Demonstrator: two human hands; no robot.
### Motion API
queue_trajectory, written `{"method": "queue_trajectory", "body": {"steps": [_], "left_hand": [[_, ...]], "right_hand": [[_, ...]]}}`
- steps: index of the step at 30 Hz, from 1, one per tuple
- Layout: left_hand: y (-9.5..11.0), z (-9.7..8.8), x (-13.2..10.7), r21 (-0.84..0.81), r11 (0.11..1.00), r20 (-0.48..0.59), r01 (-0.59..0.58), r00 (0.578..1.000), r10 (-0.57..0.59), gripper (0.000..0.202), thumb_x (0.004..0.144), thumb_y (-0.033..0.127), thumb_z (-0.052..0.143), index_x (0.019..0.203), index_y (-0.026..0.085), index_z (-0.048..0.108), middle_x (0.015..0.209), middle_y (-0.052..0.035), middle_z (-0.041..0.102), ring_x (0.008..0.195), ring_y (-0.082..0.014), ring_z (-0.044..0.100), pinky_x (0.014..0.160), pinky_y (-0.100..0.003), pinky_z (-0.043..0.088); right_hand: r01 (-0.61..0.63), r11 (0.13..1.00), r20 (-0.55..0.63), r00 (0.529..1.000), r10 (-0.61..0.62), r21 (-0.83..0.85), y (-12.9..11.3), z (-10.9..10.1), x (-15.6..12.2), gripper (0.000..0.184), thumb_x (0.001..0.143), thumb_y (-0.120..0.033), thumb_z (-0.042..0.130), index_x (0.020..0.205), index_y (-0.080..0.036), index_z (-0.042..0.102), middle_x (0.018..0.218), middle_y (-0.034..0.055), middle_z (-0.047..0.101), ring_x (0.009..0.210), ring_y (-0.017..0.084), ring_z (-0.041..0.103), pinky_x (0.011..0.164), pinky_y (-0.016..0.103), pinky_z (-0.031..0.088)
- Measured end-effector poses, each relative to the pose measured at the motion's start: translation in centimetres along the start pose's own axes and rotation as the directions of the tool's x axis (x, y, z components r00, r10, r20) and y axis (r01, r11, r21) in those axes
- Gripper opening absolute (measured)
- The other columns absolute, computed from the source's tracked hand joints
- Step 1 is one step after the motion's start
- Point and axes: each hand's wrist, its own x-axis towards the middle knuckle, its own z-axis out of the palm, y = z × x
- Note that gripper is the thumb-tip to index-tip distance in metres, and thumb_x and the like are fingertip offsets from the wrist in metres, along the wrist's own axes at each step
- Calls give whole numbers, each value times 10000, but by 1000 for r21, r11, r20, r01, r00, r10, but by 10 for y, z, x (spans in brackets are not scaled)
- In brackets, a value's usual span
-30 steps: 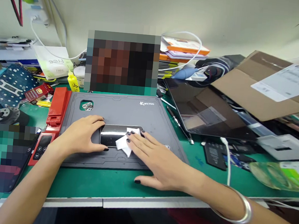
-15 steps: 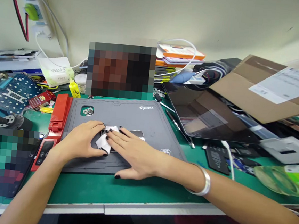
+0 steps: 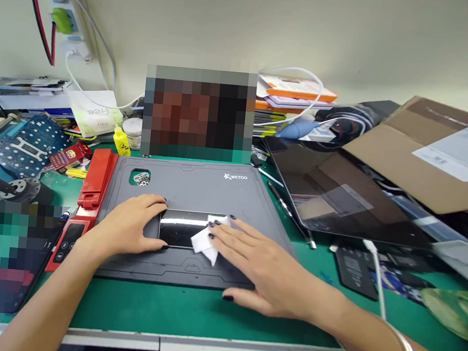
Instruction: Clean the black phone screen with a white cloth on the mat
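1. My left hand curves around the left end of the phone, bracing its two long edges between thumb and fingertips.
2. My right hand lies flat, thumb wide, fingers on a white cloth over the phone's right part.
3. The phone sits mid-mat; the grey mat stretches on to its far edge.
4. My right thumb overhangs the near edge, above the green surface.
5. A red device lines the left side.

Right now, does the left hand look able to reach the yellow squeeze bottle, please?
Probably, yes: nothing covers the yellow squeeze bottle and the WKTOO mat lies flat before it, though the left hand must leave the smartphone.
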Motion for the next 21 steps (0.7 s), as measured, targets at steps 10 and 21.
{"method": "queue_trajectory", "body": {"steps": [10,21], "left_hand": [[-1,1,0,-4,1000,-19,6,1000,-6,605,780,425,720,1315,192,559,1436,-135,523,1307,-332,505,1102,-488,429],[-1,0,1,28,999,17,19,1000,-20,625,796,441,704,1333,163,544,1454,-150,501,1319,-328,490,1114,-491,418]], "right_hand": [[-116,992,5,993,116,-39,8,2,3,653,919,-463,567,1436,-77,468,1535,214,392,1425,349,370,1184,569,298],[-165,983,38,985,169,-79,6,3,7,633,946,-437,513,1438,-45,449,1545,227,363,1434,362,346,1169,592,312]]}}
